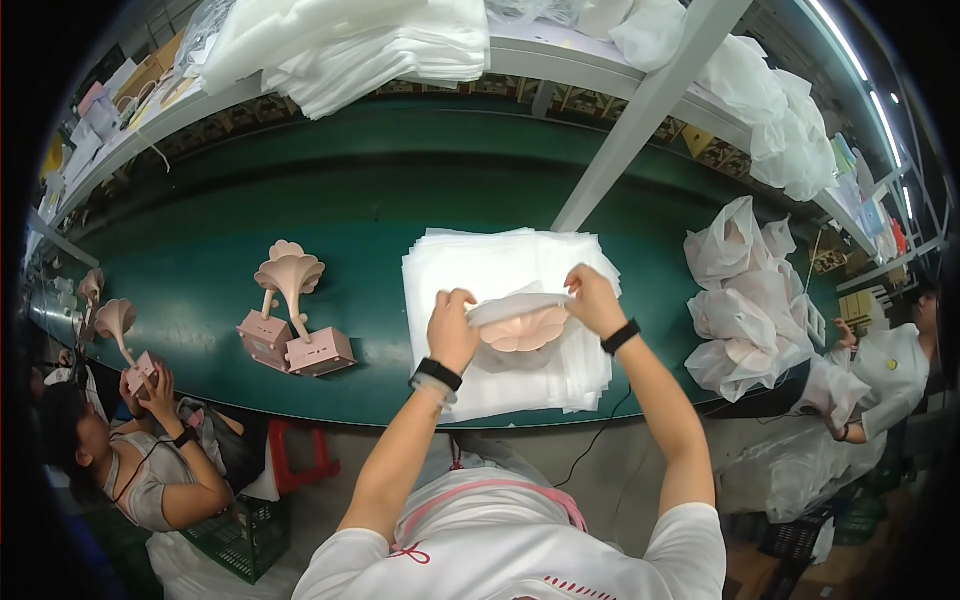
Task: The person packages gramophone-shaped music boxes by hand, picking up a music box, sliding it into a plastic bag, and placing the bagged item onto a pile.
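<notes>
A pink gramophone-shaped piece with a scalloped horn [522, 330] lies on a stack of white packing sheets [430, 262] in front of me. A thin, see-through white packing sheet [515, 302] is drawn up over the far side of the horn. My left hand [454, 328] is closed on the sheet's left edge, and my right hand [594, 299] pinches its right edge. Beneath the horn, the rest of the piece is hidden by the wrap. To the left stand two more pink gramophones [292, 315], unwrapped, their horns upward.
Several wrapped pink pieces [745, 310] sit to the right on the green work belt [380, 190]. A grey post [640, 130] rises beyond the stack to a shelf holding white sheets [370, 50]. One co-worker [150, 450] at left holds a gramophone; another [880, 370] at right handles a wrapped piece.
</notes>
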`<state>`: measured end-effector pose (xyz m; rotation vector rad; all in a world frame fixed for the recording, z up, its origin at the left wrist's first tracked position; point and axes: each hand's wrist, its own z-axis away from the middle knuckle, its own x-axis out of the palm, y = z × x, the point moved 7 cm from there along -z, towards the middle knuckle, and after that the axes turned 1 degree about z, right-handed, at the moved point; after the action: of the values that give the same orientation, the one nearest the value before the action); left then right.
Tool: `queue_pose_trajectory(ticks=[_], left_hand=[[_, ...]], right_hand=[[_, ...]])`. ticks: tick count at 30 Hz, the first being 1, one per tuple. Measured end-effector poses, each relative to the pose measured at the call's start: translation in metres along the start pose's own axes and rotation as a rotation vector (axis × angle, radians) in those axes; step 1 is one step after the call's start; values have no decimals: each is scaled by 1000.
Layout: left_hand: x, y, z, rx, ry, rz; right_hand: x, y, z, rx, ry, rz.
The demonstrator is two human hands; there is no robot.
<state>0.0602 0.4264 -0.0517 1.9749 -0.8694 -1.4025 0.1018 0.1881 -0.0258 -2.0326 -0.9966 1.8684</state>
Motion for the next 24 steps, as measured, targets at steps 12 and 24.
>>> queue_pose_trajectory(ticks=[12, 24], left_hand=[[-58, 146, -35, -37, -267, 507], [201, 259, -89, 282, -292, 527]], right_hand=[[-107, -27, 75, 425, 391, -859], [-244, 225, 164, 618, 709, -718]])
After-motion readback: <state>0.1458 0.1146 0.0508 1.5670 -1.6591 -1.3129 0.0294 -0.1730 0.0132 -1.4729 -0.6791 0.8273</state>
